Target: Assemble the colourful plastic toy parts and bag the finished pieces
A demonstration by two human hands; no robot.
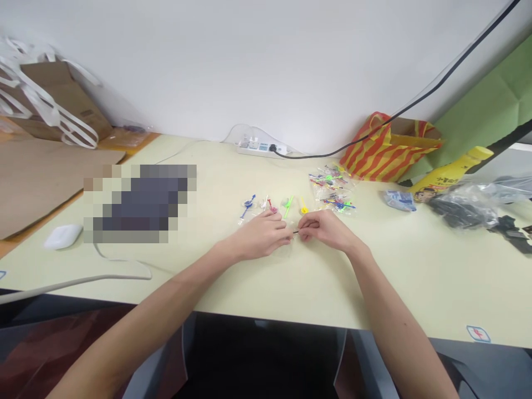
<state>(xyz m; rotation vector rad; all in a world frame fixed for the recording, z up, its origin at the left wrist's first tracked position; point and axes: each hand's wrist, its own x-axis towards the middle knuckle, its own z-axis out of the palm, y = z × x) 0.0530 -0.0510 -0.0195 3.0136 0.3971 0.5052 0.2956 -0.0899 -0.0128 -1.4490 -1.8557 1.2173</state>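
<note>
on table, power strip behind plastic pieces, packets to their right, bag behind packets

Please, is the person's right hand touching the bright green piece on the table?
Apart. The head view shows a visible gap between the fingers of the right hand and the bright green piece.

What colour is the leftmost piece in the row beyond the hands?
The leftmost piece is blue, seen in the head view.

Plastic pieces, glossy packets, smooth tabletop
</note>
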